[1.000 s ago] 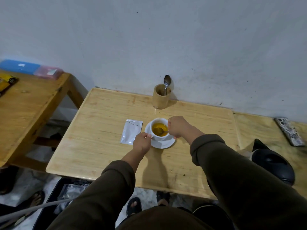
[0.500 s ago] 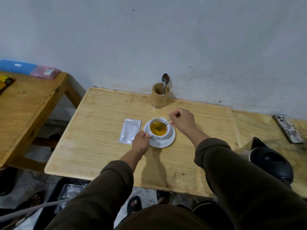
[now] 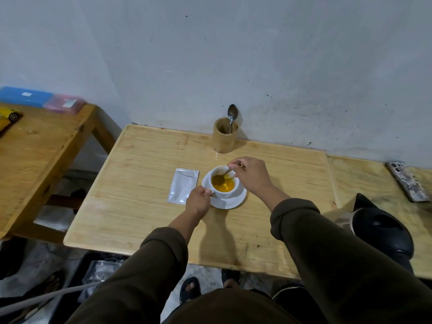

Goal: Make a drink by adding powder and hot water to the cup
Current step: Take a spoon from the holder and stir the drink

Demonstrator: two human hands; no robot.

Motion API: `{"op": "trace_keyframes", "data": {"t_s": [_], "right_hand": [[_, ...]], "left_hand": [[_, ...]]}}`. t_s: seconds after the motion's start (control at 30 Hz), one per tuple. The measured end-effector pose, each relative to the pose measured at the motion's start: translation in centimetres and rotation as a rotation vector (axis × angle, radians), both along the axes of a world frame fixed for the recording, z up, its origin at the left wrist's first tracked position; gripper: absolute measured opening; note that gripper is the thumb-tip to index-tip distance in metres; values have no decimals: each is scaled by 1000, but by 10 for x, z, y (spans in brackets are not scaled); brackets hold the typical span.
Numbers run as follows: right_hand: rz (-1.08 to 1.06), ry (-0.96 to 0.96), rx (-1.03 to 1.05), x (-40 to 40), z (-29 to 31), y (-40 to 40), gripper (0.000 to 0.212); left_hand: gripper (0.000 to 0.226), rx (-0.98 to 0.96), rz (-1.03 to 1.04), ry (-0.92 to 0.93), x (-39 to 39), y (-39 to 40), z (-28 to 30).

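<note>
A white cup (image 3: pixel 225 194) full of orange-yellow liquid stands on a white saucer (image 3: pixel 230 202) in the middle of the wooden table (image 3: pixel 145 174). My left hand (image 3: pixel 198 202) pinches the cup's handle at its left side. My right hand (image 3: pixel 251 175) holds a small spoon (image 3: pixel 224 174) whose bowl dips into the liquid. A silver powder sachet (image 3: pixel 183 185) lies flat just left of the saucer. A black kettle (image 3: pixel 379 230) stands at the table's right, behind my right sleeve.
A wooden holder (image 3: pixel 224 135) with a second spoon (image 3: pixel 232 116) stands by the wall behind the cup. A phone (image 3: pixel 408 181) lies far right. A lower table (image 3: pixel 35 155) with blue and pink boxes is at left. A black crate (image 3: pixel 77 277) sits on the floor.
My right hand has swung from the cup's front right to its back right, carrying the spoon around inside the liquid. My left hand has stayed on the handle.
</note>
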State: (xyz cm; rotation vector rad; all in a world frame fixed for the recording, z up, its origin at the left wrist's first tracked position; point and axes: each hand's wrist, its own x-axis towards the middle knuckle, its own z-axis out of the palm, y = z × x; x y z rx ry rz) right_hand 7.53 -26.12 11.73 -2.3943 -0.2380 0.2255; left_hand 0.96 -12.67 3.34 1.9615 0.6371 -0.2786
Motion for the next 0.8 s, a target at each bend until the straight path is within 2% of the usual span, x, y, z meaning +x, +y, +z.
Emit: {"op": "trace_keyframes", "data": {"t_s": [0.13, 0.33, 0.6, 0.8], "right_hand": [[35, 15, -27, 0, 0, 3, 19], [62, -117, -167, -3, 1, 2, 24], [124, -48, -50, -5, 2, 2, 19], [95, -97, -203, -1, 4, -1, 24]], "left_hand": [[35, -2, -1, 4, 0, 1, 3], [36, -18, 6, 25, -2, 0, 5], [38, -35, 12, 57, -4, -1, 12], [39, -35, 24, 75, -6, -3, 17]]}}
